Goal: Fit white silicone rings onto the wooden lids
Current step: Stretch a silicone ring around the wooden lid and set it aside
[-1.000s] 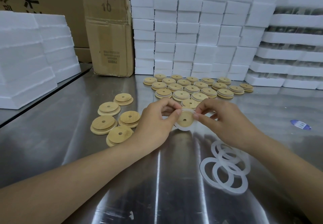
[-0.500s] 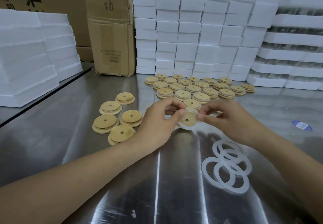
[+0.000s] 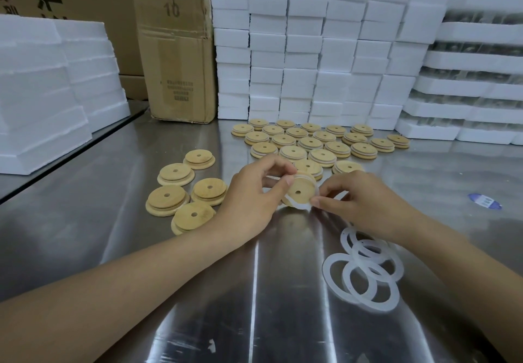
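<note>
Left hand (image 3: pixel 254 192) curled round wooden lid (image 3: pixel 298 192), thumb and fingertips gripping rim, lid tilted up off steel table (image 3: pixel 113 164); right hand (image 3: pixel 365 204) pinching white silicone ring (image 3: pixel 300 205) at lid's lower edge, ring partly round it; loose rings (image 3: pixel 365 272) overlapping on table by right forearm; five bare lids (image 3: pixel 175 174) at left; rows of lids (image 3: pixel 314 143) behind hands; foam blocks (image 3: pixel 311 51), cardboard box (image 3: pixel 175 59) at back.
</note>
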### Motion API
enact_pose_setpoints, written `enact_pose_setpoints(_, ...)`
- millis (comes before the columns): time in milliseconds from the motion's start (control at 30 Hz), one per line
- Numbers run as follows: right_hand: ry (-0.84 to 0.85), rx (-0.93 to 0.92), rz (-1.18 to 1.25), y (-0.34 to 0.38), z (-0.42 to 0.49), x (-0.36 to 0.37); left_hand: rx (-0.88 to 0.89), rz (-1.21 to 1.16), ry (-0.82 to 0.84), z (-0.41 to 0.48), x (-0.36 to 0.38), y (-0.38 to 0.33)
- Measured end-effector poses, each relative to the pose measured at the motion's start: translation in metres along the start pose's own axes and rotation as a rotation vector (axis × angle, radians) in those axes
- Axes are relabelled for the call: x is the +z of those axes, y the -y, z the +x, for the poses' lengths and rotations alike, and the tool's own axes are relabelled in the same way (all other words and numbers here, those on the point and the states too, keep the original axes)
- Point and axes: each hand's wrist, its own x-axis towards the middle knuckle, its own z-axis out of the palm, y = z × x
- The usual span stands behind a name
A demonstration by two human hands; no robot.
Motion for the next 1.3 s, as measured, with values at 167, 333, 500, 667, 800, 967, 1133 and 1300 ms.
enact_pose_setpoints(167, -0.117, 0.045, 0.074, 0.002, 0.000, 0.004, -0.019, -0.049, 0.046, -0.002, 0.000, -0.002)
enact_pose_setpoints(333, -0.214, 0.055, 0.183, 0.006, -0.001, 0.002, -0.054, -0.041, 0.153, -0.007, 0.001, -0.006)
enact_pose_setpoints(500, -0.227, -0.028, 0.198, 0.013, -0.002, 0.002, -0.052, -0.021, 0.232, -0.010, 0.003, -0.007)
enact_pose_setpoints(667, -0.211, -0.052, 0.216, 0.012, 0.000, 0.003, -0.050, -0.016, 0.213, -0.010, 0.004, -0.007)
enact_pose_setpoints(800, -0.161, -0.040, 0.254, 0.003, 0.004, -0.002, -0.087, -0.045, 0.194, -0.008, 0.003, -0.009)
enact_pose_setpoints(967, -0.113, -0.032, 0.297, -0.003, 0.006, -0.010, -0.137, -0.164, 0.135, -0.004, 0.003, -0.011)
enact_pose_setpoints(1133, -0.117, -0.035, 0.364, -0.001, 0.006, -0.013, -0.144, -0.251, 0.083, -0.005, 0.003, -0.014)
enact_pose_setpoints(1300, -0.130, -0.001, 0.412, 0.002, 0.003, -0.005, -0.121, -0.254, 0.054, -0.006, 0.000, -0.014)
